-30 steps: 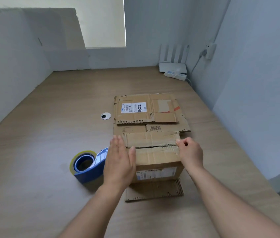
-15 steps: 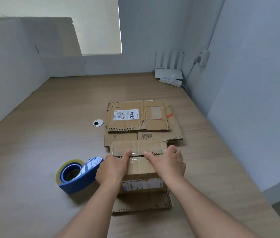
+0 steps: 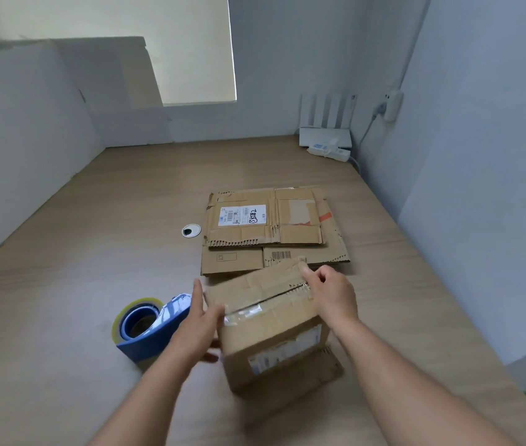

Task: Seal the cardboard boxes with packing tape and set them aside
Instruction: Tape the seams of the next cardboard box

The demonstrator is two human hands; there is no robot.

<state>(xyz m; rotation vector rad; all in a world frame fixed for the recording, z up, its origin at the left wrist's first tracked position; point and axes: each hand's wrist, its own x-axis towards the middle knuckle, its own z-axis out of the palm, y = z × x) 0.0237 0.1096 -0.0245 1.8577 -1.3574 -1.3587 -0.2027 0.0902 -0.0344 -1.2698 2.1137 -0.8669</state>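
Head view. Half a second ago the box (image 3: 271, 323) sat square to me with both thumbs pressing the centre seam. It is now skewed, its far right corner swung away from me. My hands have gone from the seam to its two ends. Clear tape (image 3: 242, 313) shows over the left part of the seam only; further right the flaps gape, so I judge sealing incomplete and this turn a repositioning for another strip.

Left hand (image 3: 200, 320): fingers spread and mostly straight, flat against the box's left side, thumb lying over the top edge beside the tape. It holds nothing; the lower fingers are blurred.

Right hand (image 3: 329, 294): fingers curled, gripping the far right top edge of the box at the flap.

The box stands on the near middle of the table (image 3: 94, 252). It is just right of the blue tape dispenser (image 3: 149, 326) and in front of the flattened cardboard (image 3: 264, 226).
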